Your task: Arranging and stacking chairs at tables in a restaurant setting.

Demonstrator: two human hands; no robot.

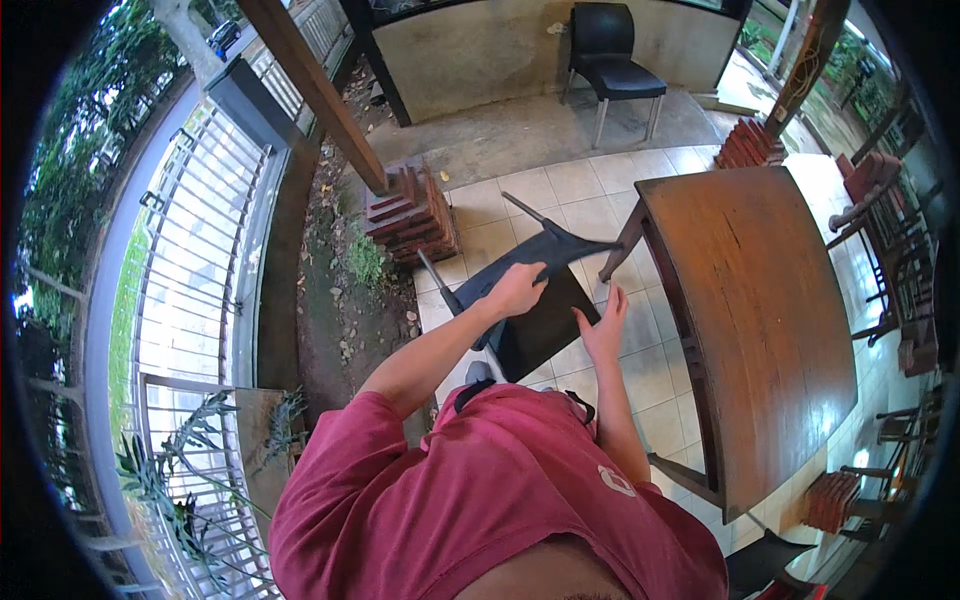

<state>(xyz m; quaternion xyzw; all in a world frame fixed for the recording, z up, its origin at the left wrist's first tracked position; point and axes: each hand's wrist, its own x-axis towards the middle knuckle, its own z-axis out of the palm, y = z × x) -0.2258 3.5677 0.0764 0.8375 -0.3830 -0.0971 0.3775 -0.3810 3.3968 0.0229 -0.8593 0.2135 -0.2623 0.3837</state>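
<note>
Black chair (pixel 552 328): gripping its tilted edge with the left hand (pixel 515 290), holding the right hand (pixel 606 328) free beside it, left of the tabletop (pixel 765 300); apparently repositioning, next likely needing a two-handed grip.

Black chair (pixel 552 318), grey-legged; tipped, two leg ends pointing forward; just left of wooden table (pixel 755 310)

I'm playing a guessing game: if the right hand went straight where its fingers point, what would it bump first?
Probably the wooden table leg ahead of the right hand, near a corner of the tilted black chair. Depth is unclear, so it might pass over both.
</note>
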